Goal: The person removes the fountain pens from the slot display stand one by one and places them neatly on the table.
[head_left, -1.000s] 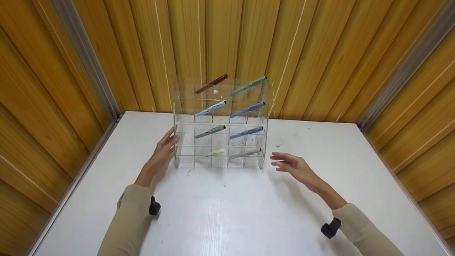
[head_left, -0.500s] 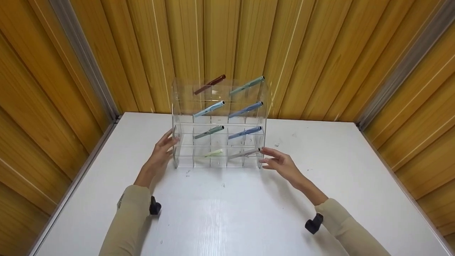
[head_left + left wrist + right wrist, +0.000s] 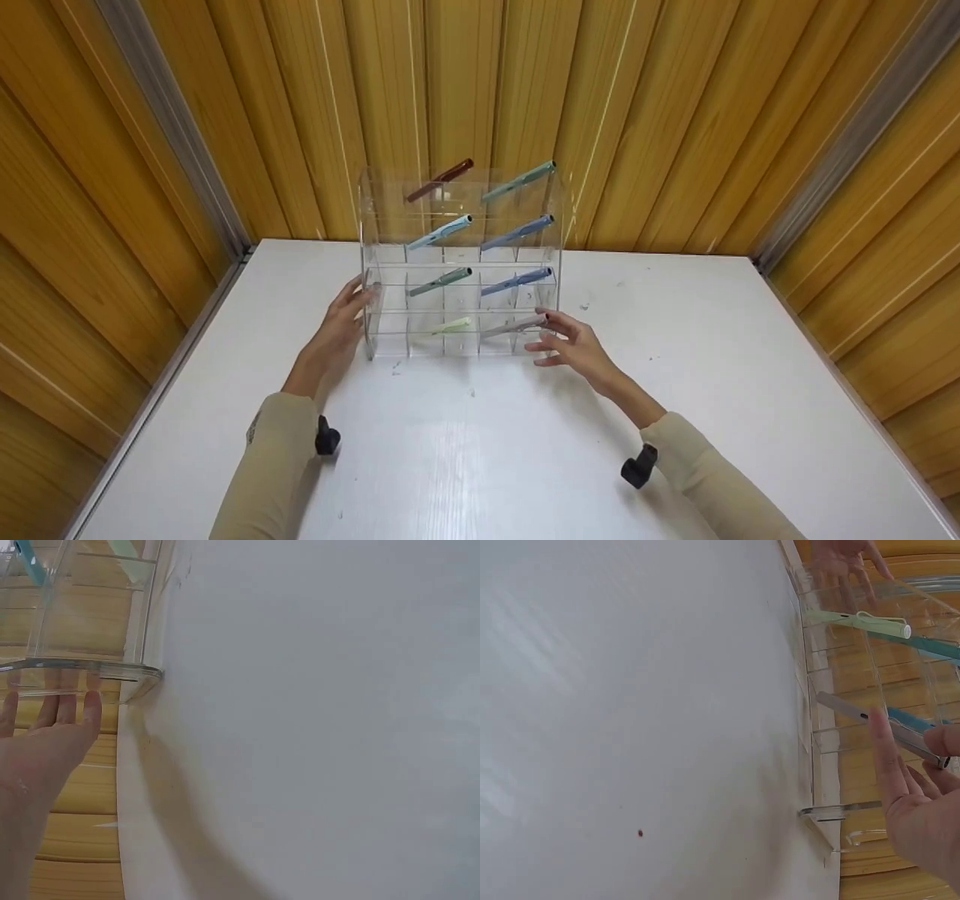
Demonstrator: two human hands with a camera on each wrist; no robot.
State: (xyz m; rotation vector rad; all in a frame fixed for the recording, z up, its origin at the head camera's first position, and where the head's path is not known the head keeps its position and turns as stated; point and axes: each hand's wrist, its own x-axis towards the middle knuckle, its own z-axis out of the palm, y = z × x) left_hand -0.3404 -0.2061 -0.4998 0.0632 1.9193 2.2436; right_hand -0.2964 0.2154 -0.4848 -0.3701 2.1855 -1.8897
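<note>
A clear acrylic pen rack [image 3: 370, 341] stands upright on the table, with several pens in its tiers. My left hand [image 3: 343, 326] rests its fingertips against the rack's left side panel; the left wrist view shows this hand [image 3: 49, 742] with fingers spread along the panel. At the bottom right tier, my right hand [image 3: 577, 349] is around the cap end of a grey pen [image 3: 514, 326]. In the right wrist view its fingers [image 3: 889, 757] spread on both sides of the grey pen [image 3: 911, 739], apparently without a closed grip. A pale green pen [image 3: 451, 326] lies left of it.
Higher tiers hold a dark red pen [image 3: 440, 180], a teal pen [image 3: 519, 182], a light blue pen [image 3: 440, 232], a dark green pen [image 3: 440, 281] and two blue pens. A wood-patterned wall [image 3: 457, 75] rises behind the white table [image 3: 450, 450].
My right hand has moved left, from beside the rack to the grey pen's cap end in the bottom tier. My left hand stays at the rack's left side.
</note>
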